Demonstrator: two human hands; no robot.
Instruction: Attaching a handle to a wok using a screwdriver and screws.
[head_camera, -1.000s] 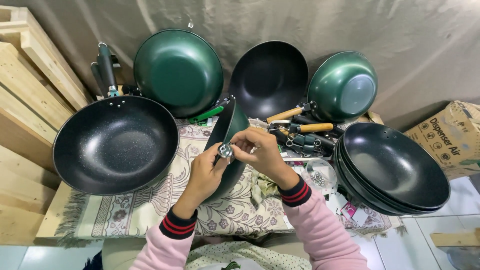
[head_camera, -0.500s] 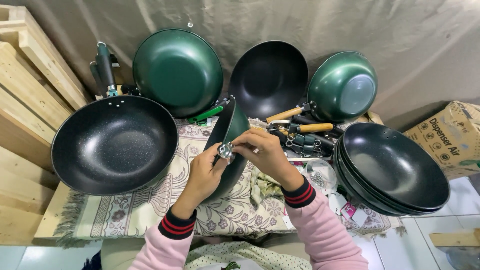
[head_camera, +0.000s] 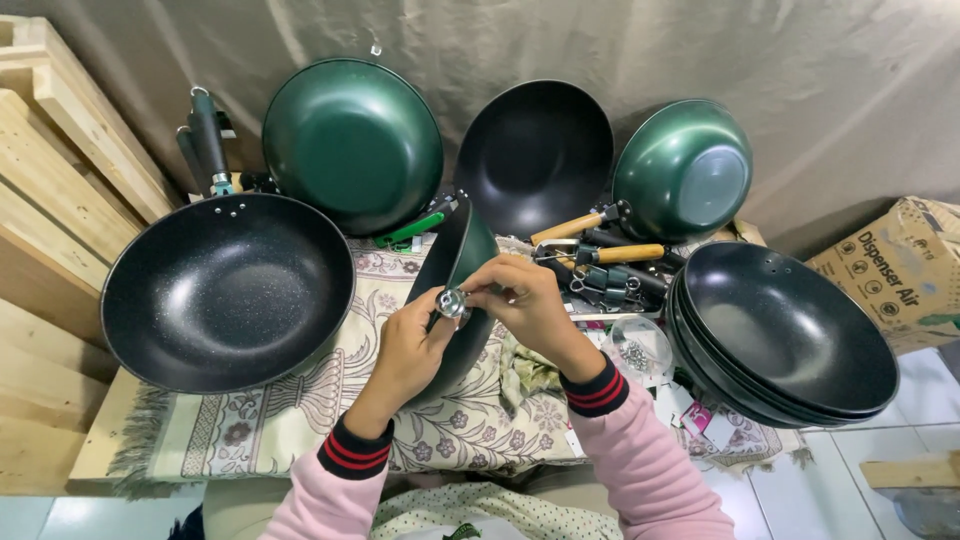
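A green pan (head_camera: 452, 262) stands on its edge in the middle of the patterned cloth (head_camera: 300, 420). My left hand (head_camera: 410, 350) steadies the pan's near rim and pinches a small silver metal fitting (head_camera: 452, 302) against it. My right hand (head_camera: 525, 305) reaches over from the right, its fingertips on the same fitting. Both sleeves are pink with dark striped cuffs.
A large black speckled wok (head_camera: 225, 290) lies at the left. A green wok (head_camera: 352, 140), a black wok (head_camera: 535, 155) and a smaller green wok (head_camera: 685, 170) lean on the back sheet. Stacked black woks (head_camera: 790, 335), loose handles (head_camera: 610, 262), a screw bag (head_camera: 635, 352), a cardboard box (head_camera: 895, 270), wooden planks (head_camera: 50, 170).
Hardly anything differs: my fingers shift slightly on the silver fitting at the pan's rim. The pan and the other woks stay where they were.
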